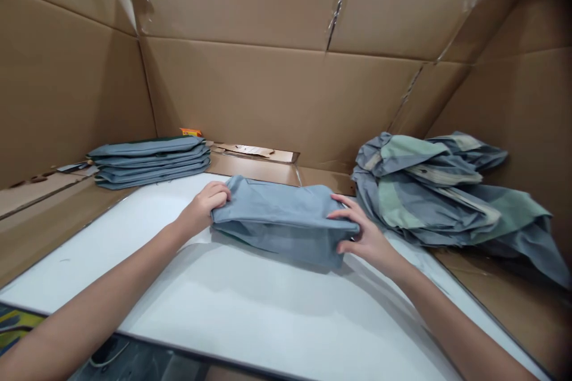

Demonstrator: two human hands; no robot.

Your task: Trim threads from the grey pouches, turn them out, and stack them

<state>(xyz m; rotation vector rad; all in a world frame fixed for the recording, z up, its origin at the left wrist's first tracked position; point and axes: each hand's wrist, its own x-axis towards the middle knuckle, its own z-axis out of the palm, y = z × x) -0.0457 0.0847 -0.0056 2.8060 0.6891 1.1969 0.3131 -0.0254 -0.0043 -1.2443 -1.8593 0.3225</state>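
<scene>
Between my two hands is a folded blue-grey cloth piece (277, 208), held just over the white board. My left hand (211, 205) grips its left end, fingers bent over the upper corner. At the right end, my right hand (360, 232) pinches the cloth, thumb below and fingers on top. The lower layer hangs down and touches or nearly touches the board; I cannot tell which. To the left lies a neat stack of folded blue-grey cloth pieces (152, 161). On the right, a loose heap of grey and green cloth pieces (429, 190) is crumpled.
Cardboard walls (241, 89) enclose the left, back and right of the white board (223, 315). A small orange packet (191, 132) sits behind the stack. A slot cut in the cardboard (254, 152) lies at the back. Below the front edge, dark and yellow items show.
</scene>
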